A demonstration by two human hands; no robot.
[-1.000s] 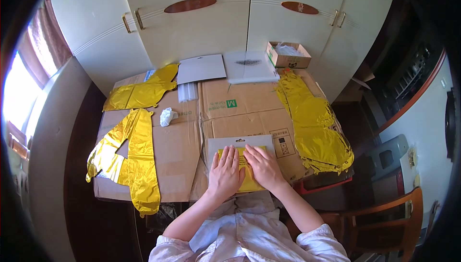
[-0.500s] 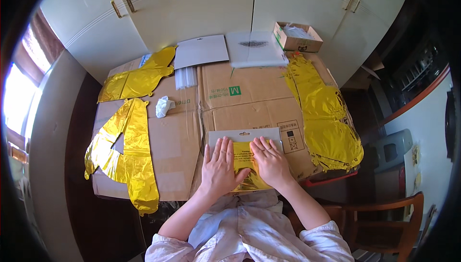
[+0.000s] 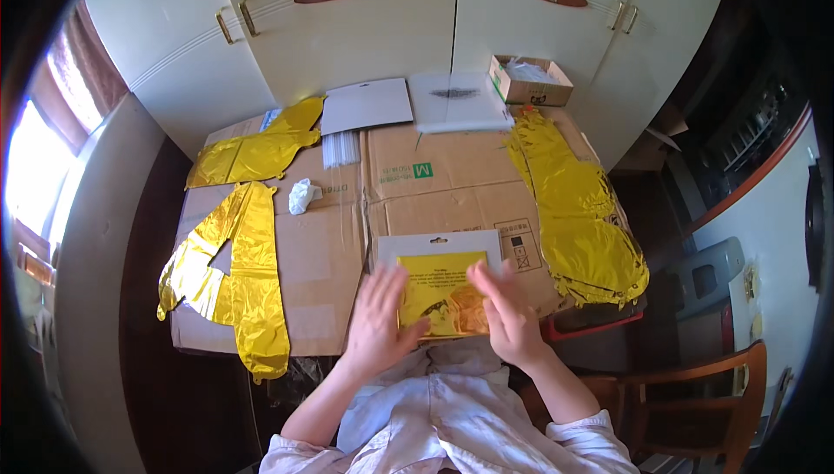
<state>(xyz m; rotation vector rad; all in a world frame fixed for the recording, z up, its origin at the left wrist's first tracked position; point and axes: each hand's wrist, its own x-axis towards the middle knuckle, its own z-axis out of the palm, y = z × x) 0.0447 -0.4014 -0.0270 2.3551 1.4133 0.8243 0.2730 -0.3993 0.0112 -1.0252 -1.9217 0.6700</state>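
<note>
A flat packet (image 3: 445, 276) of folded gold foil on a white card (image 3: 408, 243) with a hang hole lies at the table's near edge. Small dark print shows across the foil, which shines and is creased lower down. My left hand (image 3: 375, 322) is at the packet's left side, its fingers stretched out and blurred. At the right side, my right hand (image 3: 511, 324) is turned partly on edge with the fingers extended and somewhat smeared. Neither hand holds anything. Whether they still touch the packet I cannot tell.
Gold foil balloons lie flat at the left (image 3: 256, 257), far left (image 3: 261, 148) and right (image 3: 582, 213). Farther back are white cards (image 3: 367, 105), clear bags (image 3: 456, 100), white straws (image 3: 340, 150) and a small box (image 3: 532, 92). Crumpled white tissue (image 3: 301, 196) sits left of centre.
My hands have moved apart from lying flat on the packet, uncovering the gold foil and its print. The right hand has tipped onto its edge.
</note>
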